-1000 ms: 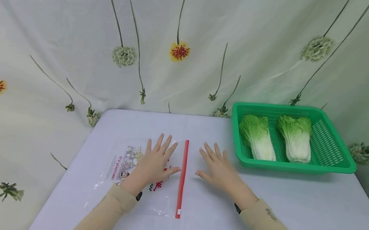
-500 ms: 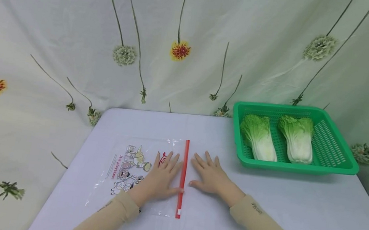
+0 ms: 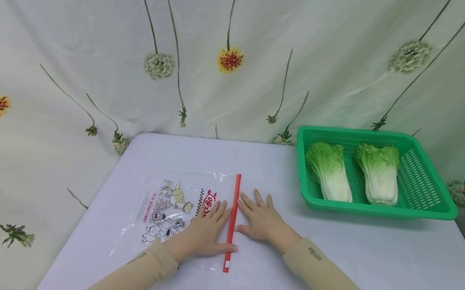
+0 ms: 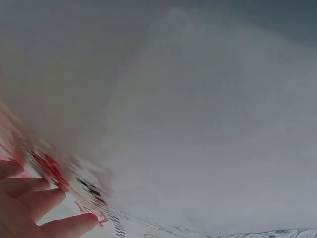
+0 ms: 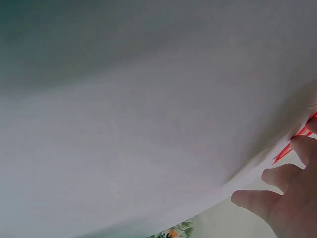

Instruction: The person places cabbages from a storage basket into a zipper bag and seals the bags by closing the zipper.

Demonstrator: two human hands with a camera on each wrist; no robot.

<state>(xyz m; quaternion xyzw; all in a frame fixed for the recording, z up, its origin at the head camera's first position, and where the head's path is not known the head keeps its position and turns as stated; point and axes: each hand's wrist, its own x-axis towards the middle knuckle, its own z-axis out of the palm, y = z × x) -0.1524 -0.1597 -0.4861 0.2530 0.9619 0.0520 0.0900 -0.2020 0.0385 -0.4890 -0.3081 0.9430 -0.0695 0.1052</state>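
Note:
A clear zip bag (image 3: 130, 229) printed with cartoon figures lies flat on the white table, its red zip strip (image 3: 236, 189) along the right edge. My left hand (image 3: 204, 231) rests on the bag with fingers spread, the thumb reaching across the strip. Just right of the strip, my right hand (image 3: 262, 220) lies on the table with straight, spread fingers, its fingertips close to the strip. In the left wrist view the fingers (image 4: 42, 198) touch the printed plastic. In the right wrist view, fingers (image 5: 285, 176) appear beside the red strip. Neither hand grips anything.
A green plastic basket (image 3: 381, 211) stands at the back right of the table (image 3: 267, 289). Inside lie two napa cabbages, one on the left (image 3: 331, 171) and one on the right (image 3: 378, 175). A flowered cloth (image 3: 111, 28) hangs behind the table.
Both hands have come toward the person and inward. The left hand has slid down the bag, its thumb now over the strip; the right hand has moved left, close to it.

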